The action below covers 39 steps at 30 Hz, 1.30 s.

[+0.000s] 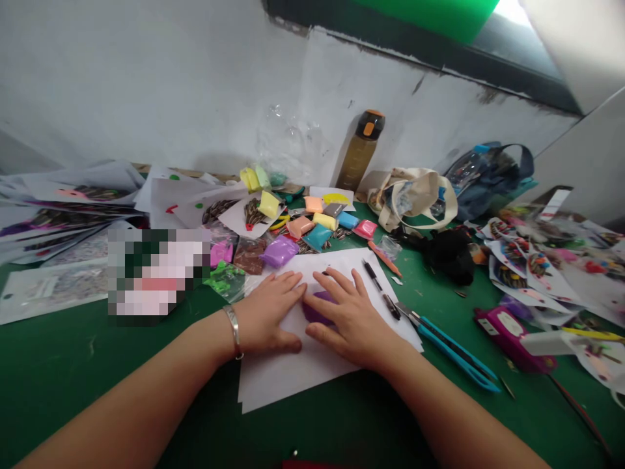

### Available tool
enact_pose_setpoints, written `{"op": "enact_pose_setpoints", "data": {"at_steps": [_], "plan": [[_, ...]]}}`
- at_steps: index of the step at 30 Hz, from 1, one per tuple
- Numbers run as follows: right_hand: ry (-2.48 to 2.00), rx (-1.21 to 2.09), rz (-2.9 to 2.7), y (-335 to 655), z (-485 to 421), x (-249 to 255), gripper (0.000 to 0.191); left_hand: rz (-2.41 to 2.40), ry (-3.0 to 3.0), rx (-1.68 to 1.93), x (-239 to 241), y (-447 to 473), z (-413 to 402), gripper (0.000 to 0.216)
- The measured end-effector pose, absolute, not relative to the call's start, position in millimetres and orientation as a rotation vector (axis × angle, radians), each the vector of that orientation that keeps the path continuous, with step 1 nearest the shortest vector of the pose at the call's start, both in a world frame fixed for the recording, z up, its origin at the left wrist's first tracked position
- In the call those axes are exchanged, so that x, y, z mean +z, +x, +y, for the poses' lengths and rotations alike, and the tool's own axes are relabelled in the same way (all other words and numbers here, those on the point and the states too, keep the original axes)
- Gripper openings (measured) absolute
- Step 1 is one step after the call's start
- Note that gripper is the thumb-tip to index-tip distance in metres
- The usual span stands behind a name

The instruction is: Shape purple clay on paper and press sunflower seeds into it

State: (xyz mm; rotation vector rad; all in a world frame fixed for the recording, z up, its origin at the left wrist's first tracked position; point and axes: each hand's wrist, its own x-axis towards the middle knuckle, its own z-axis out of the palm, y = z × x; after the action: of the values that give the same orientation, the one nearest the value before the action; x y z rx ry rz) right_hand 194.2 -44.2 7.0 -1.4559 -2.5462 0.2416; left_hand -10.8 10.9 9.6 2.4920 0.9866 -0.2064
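White sheets of paper (283,391) lie stacked on the green table in front of me. On them is a flat, round purple patch (319,311) that looks like soft clay, partly hidden by fingers. My right hand (349,316) rests over this patch, palm down with fingers spread. Beside it my left hand (266,312), with a silver bracelet at the wrist, lies flat on the paper with its fingers stretched out. A black pen (381,290) lies on the sheets right of my right hand. Just beyond the paper is a purple packet (280,251).
Several coloured packets, such as a teal one (317,238), are heaped behind the paper. A blue utility knife (456,348) and a magenta device (512,339) lie to the right. A bottle (359,153) and a cloth bag (407,195) stand by the wall. Decorated sheets (73,221) pile up left.
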Motion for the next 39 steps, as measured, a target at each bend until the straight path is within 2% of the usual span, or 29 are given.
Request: {"op": "enact_pose_setpoints", "data": {"at_steps": [3,7,9,21,32,39], "plan": [[-1.496,0.191,-2.413,205,-40,5,0.043,1.0,2.481,-0.244,12,-11,10,0.097],[-1.531,0.15,-2.279,219,-25,5,0.028,1.018,2.474,-0.318,18,-10,10,0.097],[-1.58,0.155,-2.268,222,-13,7,0.026,1.024,2.471,-0.339,20,-9,9,0.097],[-1.694,-0.016,-2.52,205,18,-1,0.019,0.994,2.449,-0.253,19,-10,10,0.095],[-1.497,0.468,-2.395,205,-11,18,0.022,1.011,2.434,-0.27,20,-8,10,0.096],[-1.383,0.446,-2.428,205,-11,9,0.021,0.995,2.451,-0.252,18,-10,10,0.096]]}}
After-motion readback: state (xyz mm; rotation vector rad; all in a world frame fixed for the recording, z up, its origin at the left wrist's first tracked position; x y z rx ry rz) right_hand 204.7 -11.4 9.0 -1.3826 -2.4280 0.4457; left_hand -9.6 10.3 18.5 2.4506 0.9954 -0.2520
